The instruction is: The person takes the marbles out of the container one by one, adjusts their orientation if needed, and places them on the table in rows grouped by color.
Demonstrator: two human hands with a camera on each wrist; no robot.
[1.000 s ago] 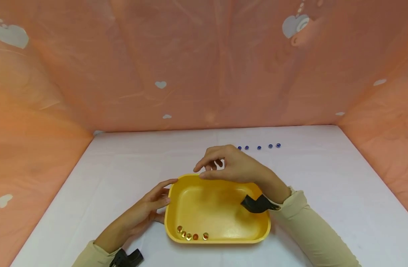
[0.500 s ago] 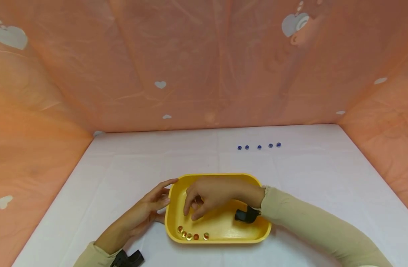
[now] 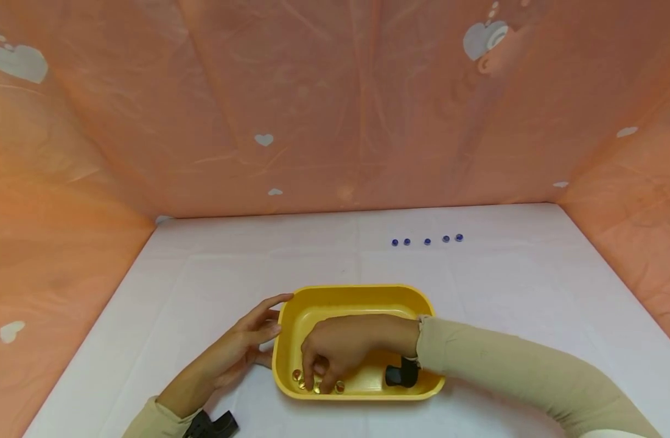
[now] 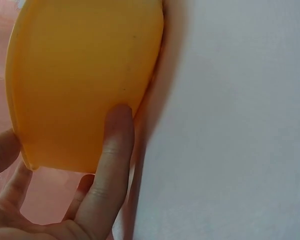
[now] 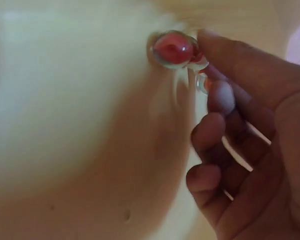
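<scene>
The smooth yellow plastic tray (image 3: 362,298), rectangular with rounded corners, sits on the white table (image 3: 504,274); the left hand (image 3: 241,344) rests against its left outer wall, fingers (image 4: 112,150) straight, grip open. The right hand (image 3: 340,350) reaches into the near-left corner, fingertips (image 5: 220,97) curled around a glossy round red glass bead (image 5: 174,48), beside other amber beads (image 3: 297,376); whether the grip actually clamps it cannot be told. Five small blue beads (image 3: 426,241) lie in a row well apart, farther back.
</scene>
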